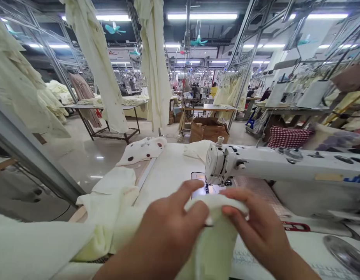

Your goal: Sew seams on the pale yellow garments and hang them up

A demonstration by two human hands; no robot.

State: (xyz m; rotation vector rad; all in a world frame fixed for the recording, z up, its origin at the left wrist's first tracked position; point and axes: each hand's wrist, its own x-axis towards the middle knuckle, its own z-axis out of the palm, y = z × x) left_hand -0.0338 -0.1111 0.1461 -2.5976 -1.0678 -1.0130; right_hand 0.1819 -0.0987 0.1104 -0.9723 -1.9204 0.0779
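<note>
Just in front of the needle of a white sewing machine [255, 159], both my hands pinch a pale yellow-green piece of fabric [216, 249]. My left hand [171, 225] grips its folded edge between thumb and fingers. On the other side, my right hand [258, 225] has thumb and forefinger closed on the same fold. The fabric hangs down from the fold toward me. A lamp lights the needle plate [199, 190] behind the fold. More pale fabric [115, 194] lies heaped to the left of my left hand.
A white cloth with dark spots [143, 149] lies at the table's far left corner. Red-handled scissors [296, 226] rest under the machine arm. Long pale garment pieces [155, 70] hang ahead, near a metal post [30, 147] on the left. Beyond the table stands a cardboard box [207, 130].
</note>
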